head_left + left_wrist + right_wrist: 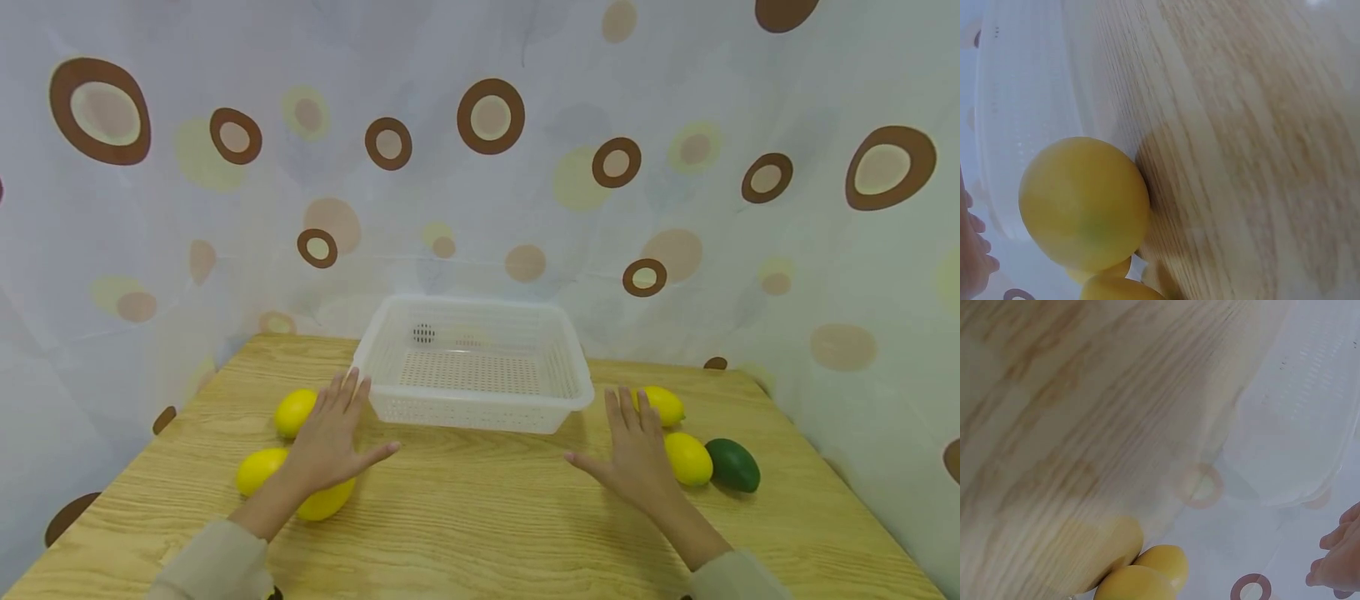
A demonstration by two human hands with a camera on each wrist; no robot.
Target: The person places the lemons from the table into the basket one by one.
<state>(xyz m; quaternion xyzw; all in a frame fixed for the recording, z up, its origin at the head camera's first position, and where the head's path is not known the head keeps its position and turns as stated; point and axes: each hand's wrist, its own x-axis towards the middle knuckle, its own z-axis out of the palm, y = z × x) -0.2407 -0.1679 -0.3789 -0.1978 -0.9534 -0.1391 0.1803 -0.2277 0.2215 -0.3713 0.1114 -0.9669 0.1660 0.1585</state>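
Note:
A white perforated plastic basket [472,400] stands at the back of the wooden table. My left hand [330,442], palm down with fingers straight and thumb out, hovers by the basket's left front corner and holds nothing. Around it lie a lemon [294,412], a second lemon [258,471], and a yellow fruit [328,502] partly hidden under the wrist; a large yellow fruit [1085,203] fills much of the left wrist view. My right hand [637,454], likewise spread and holding nothing, is beside two lemons, one farther back [662,406] and one nearer [688,458], and a dark green fruit [733,465].
A white curtain [487,200] with brown and beige rings hangs behind and beside the table [465,533]. The basket's near wall stands between and slightly beyond the two hands. Bare wood shows between the forearms.

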